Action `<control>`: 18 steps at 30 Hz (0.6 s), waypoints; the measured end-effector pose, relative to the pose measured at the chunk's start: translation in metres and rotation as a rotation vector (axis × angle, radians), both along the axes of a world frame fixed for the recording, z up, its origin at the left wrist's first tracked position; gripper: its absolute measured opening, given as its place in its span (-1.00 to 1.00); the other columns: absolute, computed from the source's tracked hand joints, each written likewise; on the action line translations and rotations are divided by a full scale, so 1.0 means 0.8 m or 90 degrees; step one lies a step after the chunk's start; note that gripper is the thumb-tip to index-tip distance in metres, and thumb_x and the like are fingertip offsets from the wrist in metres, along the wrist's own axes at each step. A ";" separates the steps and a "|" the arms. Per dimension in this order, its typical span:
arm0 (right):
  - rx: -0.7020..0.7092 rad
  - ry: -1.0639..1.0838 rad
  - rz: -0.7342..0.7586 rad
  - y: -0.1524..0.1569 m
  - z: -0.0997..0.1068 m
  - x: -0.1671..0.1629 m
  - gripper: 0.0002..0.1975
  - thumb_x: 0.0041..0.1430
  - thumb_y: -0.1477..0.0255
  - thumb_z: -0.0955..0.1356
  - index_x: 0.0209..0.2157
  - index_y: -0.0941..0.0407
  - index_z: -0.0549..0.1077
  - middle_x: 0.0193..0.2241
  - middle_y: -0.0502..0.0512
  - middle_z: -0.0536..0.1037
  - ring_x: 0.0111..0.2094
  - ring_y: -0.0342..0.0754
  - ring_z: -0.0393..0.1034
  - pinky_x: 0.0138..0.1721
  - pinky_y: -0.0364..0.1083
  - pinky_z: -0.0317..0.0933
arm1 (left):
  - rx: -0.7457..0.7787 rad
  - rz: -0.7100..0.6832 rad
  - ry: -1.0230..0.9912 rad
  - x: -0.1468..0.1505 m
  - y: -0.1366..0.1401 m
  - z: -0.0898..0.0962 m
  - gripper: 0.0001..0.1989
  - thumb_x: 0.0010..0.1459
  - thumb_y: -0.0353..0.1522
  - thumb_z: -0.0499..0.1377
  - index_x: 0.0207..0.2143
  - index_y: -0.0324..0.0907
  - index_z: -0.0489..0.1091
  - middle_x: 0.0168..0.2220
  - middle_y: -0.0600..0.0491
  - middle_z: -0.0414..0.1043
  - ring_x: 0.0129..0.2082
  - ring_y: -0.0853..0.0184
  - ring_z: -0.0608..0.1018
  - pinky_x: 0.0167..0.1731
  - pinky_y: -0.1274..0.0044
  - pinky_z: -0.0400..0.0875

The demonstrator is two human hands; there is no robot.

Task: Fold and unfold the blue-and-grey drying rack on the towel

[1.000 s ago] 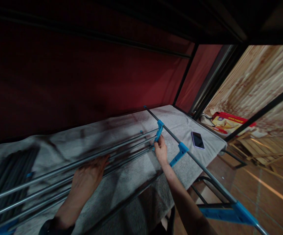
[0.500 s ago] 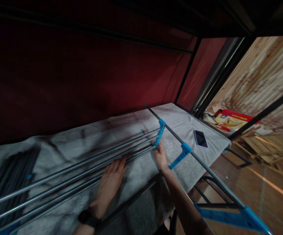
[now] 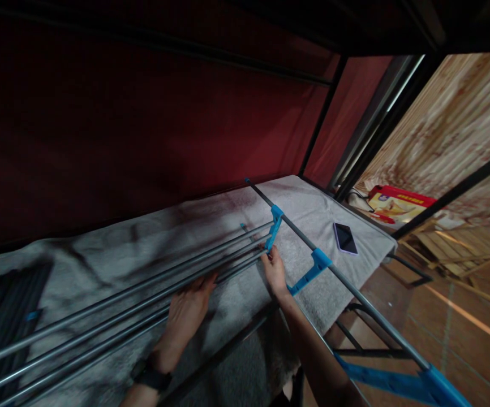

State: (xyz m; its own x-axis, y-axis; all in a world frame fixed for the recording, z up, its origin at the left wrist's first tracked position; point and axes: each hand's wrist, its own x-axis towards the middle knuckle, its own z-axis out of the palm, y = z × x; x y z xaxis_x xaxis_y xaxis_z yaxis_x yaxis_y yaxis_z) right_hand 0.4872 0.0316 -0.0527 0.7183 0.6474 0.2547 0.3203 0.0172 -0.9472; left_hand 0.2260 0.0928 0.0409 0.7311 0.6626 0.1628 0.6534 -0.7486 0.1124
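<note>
So, nearest first: left hand (image 3: 189, 310) lies along the shiny grey slim metal tubes (image 3: 79, 315), fingers together, tips partly hidden, so can't tell if it's gripping. Right hand (image 3: 274, 274) is pinched onto the lower end of the toothed blue plastic bracket (image 3: 275, 223) where those tubes meet. Everything's sitting on pale grey fuzzy cloth (image 3: 245, 308). Versus a second ago, the left hand's slid nearer the bracket.

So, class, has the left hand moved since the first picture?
Yes: judged against the phone, the left hand has moved right along the grey tubes, closer to the phone.
</note>
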 end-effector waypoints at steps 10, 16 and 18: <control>-0.063 0.003 -0.021 0.002 0.006 0.004 -0.73 0.31 0.16 0.28 -0.13 0.04 0.43 -0.30 0.02 0.57 -0.27 0.00 0.47 -0.14 -0.05 0.33 | -0.020 0.003 0.028 -0.002 0.007 -0.003 -0.55 0.43 -0.41 -0.07 0.25 -0.11 0.40 0.04 -0.12 0.61 -0.11 0.20 0.69 -0.17 0.45 0.56; -0.126 -0.075 -0.061 0.001 0.010 0.003 -0.71 0.35 0.13 0.22 -0.17 0.03 0.40 -0.35 0.01 0.51 -0.32 -0.01 0.40 -0.20 -0.06 0.26 | -0.057 0.017 0.033 -0.002 0.013 -0.008 -0.55 0.42 -0.38 -0.05 0.26 -0.08 0.41 0.06 -0.13 0.60 -0.08 0.15 0.68 -0.10 0.37 0.59; -0.134 -0.098 -0.068 0.001 0.010 0.000 -0.72 0.36 0.14 0.21 -0.18 0.03 0.39 -0.38 0.00 0.49 -0.35 0.00 0.37 -0.23 -0.06 0.24 | -0.050 0.009 0.033 -0.002 0.014 -0.009 -0.55 0.43 -0.38 -0.05 0.26 -0.08 0.40 0.05 -0.13 0.61 -0.09 0.15 0.69 -0.11 0.37 0.59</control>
State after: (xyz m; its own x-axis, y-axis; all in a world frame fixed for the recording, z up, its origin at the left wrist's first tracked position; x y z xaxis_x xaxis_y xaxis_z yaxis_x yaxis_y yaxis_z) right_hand 0.4876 0.0326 -0.0444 0.7486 0.6201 0.2345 0.4504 -0.2161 -0.8663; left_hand 0.2241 0.1040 0.0335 0.7280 0.6818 0.0726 0.6700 -0.7298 0.1360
